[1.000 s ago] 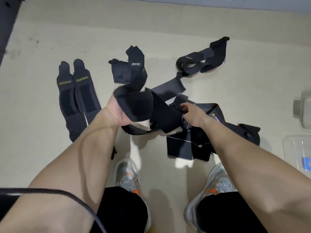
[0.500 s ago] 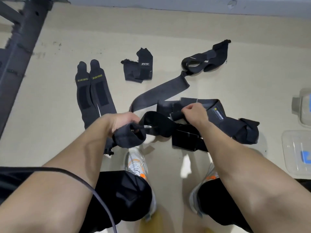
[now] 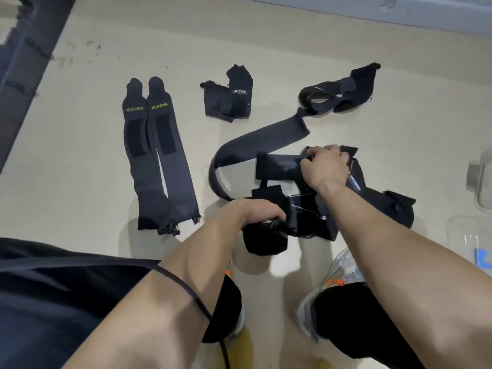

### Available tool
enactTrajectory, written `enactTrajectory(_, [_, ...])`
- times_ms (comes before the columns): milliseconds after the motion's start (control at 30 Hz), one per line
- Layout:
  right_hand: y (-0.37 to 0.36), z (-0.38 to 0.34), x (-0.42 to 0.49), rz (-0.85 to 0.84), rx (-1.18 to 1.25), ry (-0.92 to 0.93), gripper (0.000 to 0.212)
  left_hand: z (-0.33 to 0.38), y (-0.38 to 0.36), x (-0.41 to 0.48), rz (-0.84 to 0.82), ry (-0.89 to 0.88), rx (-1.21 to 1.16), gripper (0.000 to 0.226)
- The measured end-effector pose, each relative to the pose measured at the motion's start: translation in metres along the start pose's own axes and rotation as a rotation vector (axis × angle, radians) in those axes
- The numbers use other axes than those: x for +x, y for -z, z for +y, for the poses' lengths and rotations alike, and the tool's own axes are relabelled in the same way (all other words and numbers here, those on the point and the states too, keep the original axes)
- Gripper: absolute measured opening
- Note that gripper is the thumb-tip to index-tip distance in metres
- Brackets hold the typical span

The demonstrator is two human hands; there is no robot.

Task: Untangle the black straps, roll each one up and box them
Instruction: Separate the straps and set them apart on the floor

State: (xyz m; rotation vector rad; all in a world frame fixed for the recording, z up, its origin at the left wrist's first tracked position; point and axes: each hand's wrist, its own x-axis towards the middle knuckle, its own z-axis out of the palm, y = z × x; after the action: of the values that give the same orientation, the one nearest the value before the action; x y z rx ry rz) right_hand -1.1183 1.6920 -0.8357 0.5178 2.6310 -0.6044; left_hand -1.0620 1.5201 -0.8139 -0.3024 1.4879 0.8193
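Observation:
A tangle of black straps (image 3: 306,209) lies on the beige floor in front of my feet. My left hand (image 3: 255,211) grips a padded black strap end (image 3: 263,238) at the near side of the tangle. Farther back, my right hand (image 3: 327,163) pinches a flat strap section (image 3: 277,166). A long grey-black band (image 3: 255,145) curves from the tangle up to a looped strap (image 3: 338,94) at the back right. Two XUEYING straps (image 3: 157,155) lie flat side by side on the left. A small folded wrap (image 3: 229,99) lies behind the tangle.
Clear plastic boxes (image 3: 471,235) sit at the right edge, with a further clear container (image 3: 482,182) behind them. A dark frame (image 3: 24,75) runs along the far left. A grey wall base (image 3: 372,9) borders the back. My shoes (image 3: 335,283) stand just near of the tangle.
My left hand has come down and nearer, pulling the padded strap end toward me. My right hand moved a little farther back on the tangle. The long band now lies curved on the floor.

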Motion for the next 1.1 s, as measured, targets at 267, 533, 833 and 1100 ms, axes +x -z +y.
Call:
enactTrajectory(267, [-0.088,-0.116,-0.003,-0.673,0.172,0.330,0.032,-0.054,0.046,0.018,0.402,-0.041,0.011,0.010])
enactTrajectory(533, [-0.148,-0.127,0.010,-0.531,0.159,0.308,0.011,-0.094,0.063,0.029,0.393,-0.049,-0.157,0.021])
enactTrajectory(833, [0.007,-0.100,0.058,-0.558,1.617,-0.119,0.024,-0.079,0.065,0.026,0.349,-0.048,-0.151,0.036])
enactTrajectory(1100, [0.054,-0.068,0.067,-0.470,1.859,-0.292,0.031,-0.058,0.063,0.028,0.605,-0.194,-0.369,0.029])
